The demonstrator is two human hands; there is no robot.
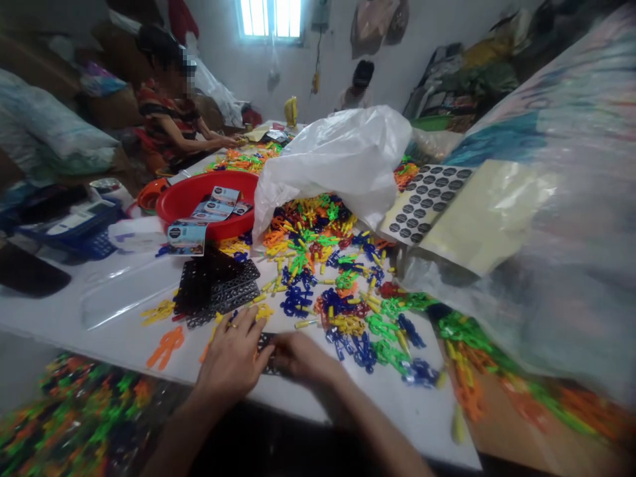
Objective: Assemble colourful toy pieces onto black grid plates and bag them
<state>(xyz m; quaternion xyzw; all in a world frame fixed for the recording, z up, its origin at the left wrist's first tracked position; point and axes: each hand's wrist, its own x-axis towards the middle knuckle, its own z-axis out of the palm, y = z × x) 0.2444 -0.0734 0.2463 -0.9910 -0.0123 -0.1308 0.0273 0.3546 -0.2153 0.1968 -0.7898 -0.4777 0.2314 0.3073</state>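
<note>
My left hand [233, 354], a ring on one finger, lies low over the front of the table with its fingers stretched forward and slightly apart. Its thumb reaches the edge of a small black perforated plate [269, 344]. On the plate's other side, my right hand [303, 358] has its fingers curled in and closed on it. Part of the plate is hidden by both hands. Just beyond my left hand, black perforated plates [228, 291] lie in a stack. An orange plastic figure [166, 347] and yellow figures [158, 311] rest to the left.
Colourful plastic figures and yellow sticks spill from a white plastic bag [338, 152]. A red basin [209, 228] with printed cards stands left of it. A sticker sheet [427, 199] leans against a large bag at right. Two people [171, 116] sit farther back.
</note>
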